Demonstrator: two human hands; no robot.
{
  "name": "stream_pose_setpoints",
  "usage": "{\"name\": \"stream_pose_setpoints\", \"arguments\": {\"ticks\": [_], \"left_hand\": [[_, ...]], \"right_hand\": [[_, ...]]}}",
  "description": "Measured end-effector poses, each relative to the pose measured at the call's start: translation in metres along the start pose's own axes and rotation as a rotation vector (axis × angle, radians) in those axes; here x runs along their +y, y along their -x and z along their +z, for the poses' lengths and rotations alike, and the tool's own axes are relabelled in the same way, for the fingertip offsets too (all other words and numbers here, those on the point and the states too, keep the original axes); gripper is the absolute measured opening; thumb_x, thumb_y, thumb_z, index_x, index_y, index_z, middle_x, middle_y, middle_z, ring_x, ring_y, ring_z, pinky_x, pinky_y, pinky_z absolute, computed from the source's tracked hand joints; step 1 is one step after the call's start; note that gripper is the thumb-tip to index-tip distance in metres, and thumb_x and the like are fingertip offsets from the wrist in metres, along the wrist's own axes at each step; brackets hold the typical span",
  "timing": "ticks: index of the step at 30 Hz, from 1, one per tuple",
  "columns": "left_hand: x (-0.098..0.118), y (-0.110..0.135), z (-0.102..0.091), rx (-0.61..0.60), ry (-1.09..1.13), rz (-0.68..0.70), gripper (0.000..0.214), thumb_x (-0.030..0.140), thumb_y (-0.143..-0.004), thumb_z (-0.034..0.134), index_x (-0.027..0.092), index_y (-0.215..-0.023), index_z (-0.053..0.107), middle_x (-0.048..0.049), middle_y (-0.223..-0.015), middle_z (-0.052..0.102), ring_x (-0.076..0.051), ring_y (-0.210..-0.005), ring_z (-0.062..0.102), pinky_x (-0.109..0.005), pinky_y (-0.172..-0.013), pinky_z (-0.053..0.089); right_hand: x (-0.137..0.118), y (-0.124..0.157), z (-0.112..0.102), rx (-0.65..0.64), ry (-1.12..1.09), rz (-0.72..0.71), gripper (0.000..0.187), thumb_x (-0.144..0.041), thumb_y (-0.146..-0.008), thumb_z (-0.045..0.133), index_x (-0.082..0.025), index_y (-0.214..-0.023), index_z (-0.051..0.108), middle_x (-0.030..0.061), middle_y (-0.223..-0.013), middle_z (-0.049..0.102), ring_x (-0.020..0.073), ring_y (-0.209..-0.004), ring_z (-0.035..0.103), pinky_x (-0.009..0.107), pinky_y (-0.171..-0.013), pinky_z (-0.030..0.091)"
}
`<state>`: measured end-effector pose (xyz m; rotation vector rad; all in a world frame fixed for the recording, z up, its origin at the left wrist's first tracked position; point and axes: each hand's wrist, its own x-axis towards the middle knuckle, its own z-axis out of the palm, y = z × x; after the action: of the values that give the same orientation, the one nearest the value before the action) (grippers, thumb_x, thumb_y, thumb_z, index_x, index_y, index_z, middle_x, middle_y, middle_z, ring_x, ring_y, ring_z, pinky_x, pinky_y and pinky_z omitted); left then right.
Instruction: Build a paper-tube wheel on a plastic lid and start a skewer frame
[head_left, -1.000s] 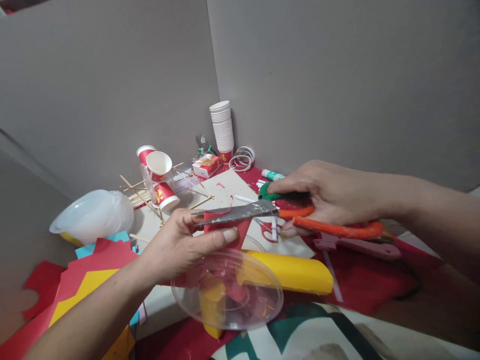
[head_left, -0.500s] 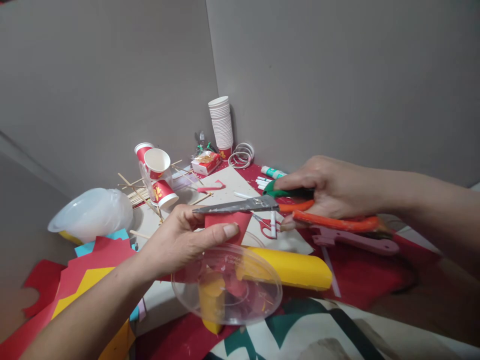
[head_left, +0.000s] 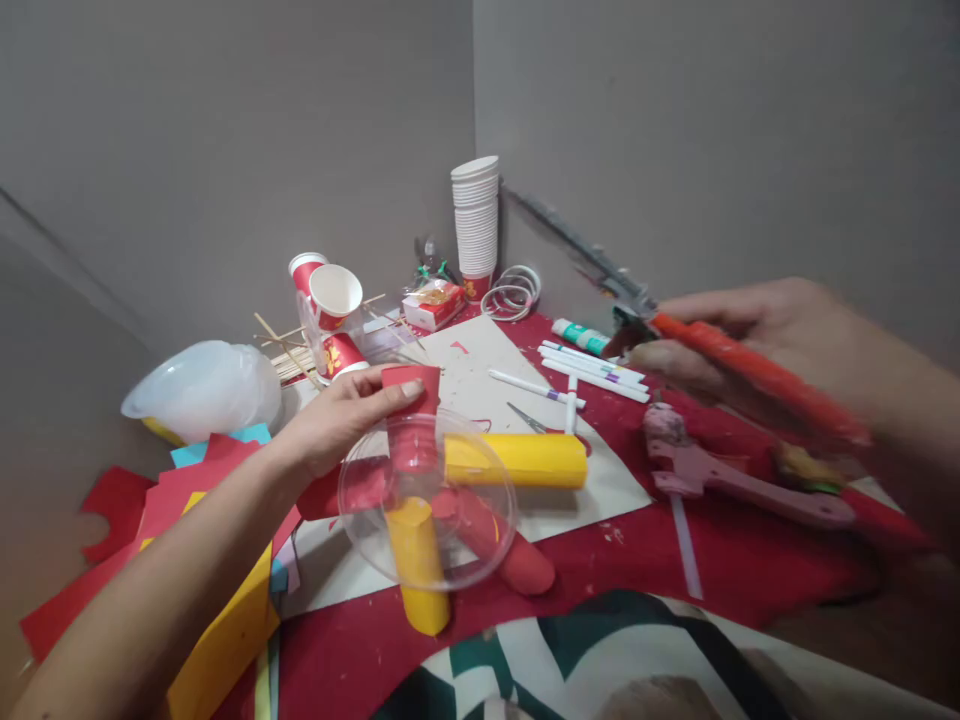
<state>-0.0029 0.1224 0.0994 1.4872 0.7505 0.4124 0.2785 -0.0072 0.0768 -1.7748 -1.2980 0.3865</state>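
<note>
Above the table (head_left: 345, 665), a red paper piece (head_left: 416, 430) is being pinched between the thumb and fingers of the left hand (head_left: 352, 415), its lower part overlapping the far rim of a clear plastic disc (head_left: 469, 560). Well apart from it, on the other side, scissors (head_left: 690, 335) are being gripped by the orange handle in the right hand (head_left: 784, 325); their blades are pointing up and to the left, away from the paper, and are too blurred for it to be told whether they are parted. The two hands are being held well apart from each other.

Around the disc, a yellow roll (head_left: 536, 460) is extending to the right, a second yellow roll (head_left: 421, 595) is jutting out at the near side, and a red roll (head_left: 529, 567) is slanting out to the lower right. Under these, a pale board (head_left: 607, 500) is being partly covered. Beside the board, white sticks (head_left: 596, 372) are lying near a glue stick (head_left: 581, 336), and a pink glue gun (head_left: 765, 485) is resting below the right hand. Behind, a stack of paper cups (head_left: 475, 220) is standing beside some pale rings (head_left: 511, 292).
</note>
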Motion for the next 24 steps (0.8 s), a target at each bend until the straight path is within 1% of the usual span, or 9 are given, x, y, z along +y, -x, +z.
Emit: {"name": "stream_pose_setpoints", "arguments": {"ticks": [3, 6, 8, 10, 12, 14, 16, 19, 24], "left_hand": [[-0.011, -0.008, -0.018, 0.051, -0.006, 0.017, 0.043, 0.043, -0.075, 0.081, 0.018, -0.108, 0.072, -0.0048, -0.098, 0.071, -0.014, -0.086, 0.065, -0.024, -0.080, 0.051], [-0.018, -0.012, -0.033, 0.107, -0.037, 0.002, 0.077, 0.035, -0.069, 0.086, 0.026, -0.139, 0.054, -0.0040, -0.100, 0.070, -0.015, -0.090, 0.065, -0.027, -0.082, 0.051], [-0.021, -0.014, -0.040, 0.088, -0.027, -0.011, 0.089, 0.030, -0.068, 0.087, 0.029, -0.147, 0.044, -0.0018, -0.093, 0.069, -0.014, -0.085, 0.065, -0.027, -0.080, 0.052], [-0.022, -0.016, -0.045, 0.050, -0.013, -0.018, 0.085, 0.028, -0.068, 0.087, 0.028, -0.142, 0.047, -0.0001, -0.088, 0.069, -0.013, -0.078, 0.065, -0.027, -0.076, 0.052], [-0.024, -0.018, -0.050, 0.044, -0.012, -0.027, 0.068, 0.026, -0.067, 0.087, 0.024, -0.128, 0.056, 0.0008, -0.086, 0.069, -0.011, -0.074, 0.064, -0.025, -0.073, 0.052], [-0.027, -0.019, -0.054, 0.063, -0.005, -0.045, 0.054, 0.024, -0.066, 0.088, 0.021, -0.112, 0.061, 0.0009, -0.085, 0.069, -0.011, -0.073, 0.065, -0.025, -0.073, 0.052], [-0.030, -0.020, -0.059, 0.076, -0.002, -0.060, 0.046, 0.024, -0.064, 0.088, 0.018, -0.103, 0.063, -0.0001, -0.086, 0.070, -0.012, -0.075, 0.066, -0.026, -0.075, 0.052], [-0.036, -0.022, -0.067, 0.051, -0.044, -0.063, 0.039, 0.026, -0.064, 0.088, 0.015, -0.094, 0.066, -0.0017, -0.086, 0.071, -0.012, -0.076, 0.066, -0.026, -0.076, 0.052], [-0.050, -0.022, -0.079, 0.072, -0.096, -0.092, 0.035, 0.031, -0.062, 0.090, 0.013, -0.081, 0.067, -0.0002, -0.076, 0.068, -0.009, -0.068, 0.063, -0.022, -0.068, 0.049]], "right_hand": [[0.001, 0.007, 0.004, 0.015, -0.064, 0.193, 0.082, -0.099, -0.040, 0.057, -0.020, -0.060, 0.057, -0.0032, -0.042, 0.037, 0.0070, -0.037, 0.031, 0.022, -0.035, 0.021], [-0.004, 0.014, 0.009, -0.019, -0.158, 0.235, 0.078, -0.096, -0.039, 0.062, -0.020, -0.049, 0.049, -0.0009, -0.038, 0.039, 0.0072, -0.034, 0.033, 0.023, -0.033, 0.025], [-0.011, 0.017, 0.014, -0.014, -0.210, 0.245, 0.078, -0.096, -0.037, 0.063, -0.020, -0.045, 0.044, -0.0007, -0.037, 0.037, 0.0068, -0.033, 0.031, 0.024, -0.032, 0.027], [-0.018, 0.021, 0.018, -0.012, -0.238, 0.298, 0.078, -0.096, -0.031, 0.065, -0.021, -0.047, 0.045, -0.0018, -0.037, 0.035, 0.0073, -0.032, 0.031, 0.025, -0.030, 0.028], [-0.022, 0.024, 0.021, -0.062, -0.268, 0.373, 0.079, -0.094, -0.024, 0.068, -0.022, -0.049, 0.047, -0.0023, -0.038, 0.035, 0.0083, -0.031, 0.031, 0.026, -0.029, 0.028], [-0.020, 0.025, 0.023, -0.136, -0.294, 0.421, 0.078, -0.092, -0.024, 0.070, -0.022, -0.050, 0.046, -0.0022, -0.039, 0.036, 0.0082, -0.030, 0.031, 0.026, -0.029, 0.027], [-0.016, 0.026, 0.024, -0.191, -0.314, 0.425, 0.077, -0.091, -0.031, 0.071, -0.022, -0.049, 0.043, -0.0030, -0.041, 0.035, 0.0079, -0.031, 0.031, 0.026, -0.031, 0.025], [-0.009, 0.027, 0.026, -0.208, -0.282, 0.398, 0.073, -0.089, -0.045, 0.069, -0.022, -0.051, 0.041, -0.0025, -0.043, 0.037, 0.0080, -0.033, 0.033, 0.026, -0.033, 0.026], [0.004, 0.029, 0.032, -0.261, -0.292, 0.295, 0.068, -0.088, -0.064, 0.057, -0.021, -0.072, 0.061, -0.0013, -0.042, 0.045, 0.0118, -0.035, 0.039, 0.027, -0.037, 0.032]]}}
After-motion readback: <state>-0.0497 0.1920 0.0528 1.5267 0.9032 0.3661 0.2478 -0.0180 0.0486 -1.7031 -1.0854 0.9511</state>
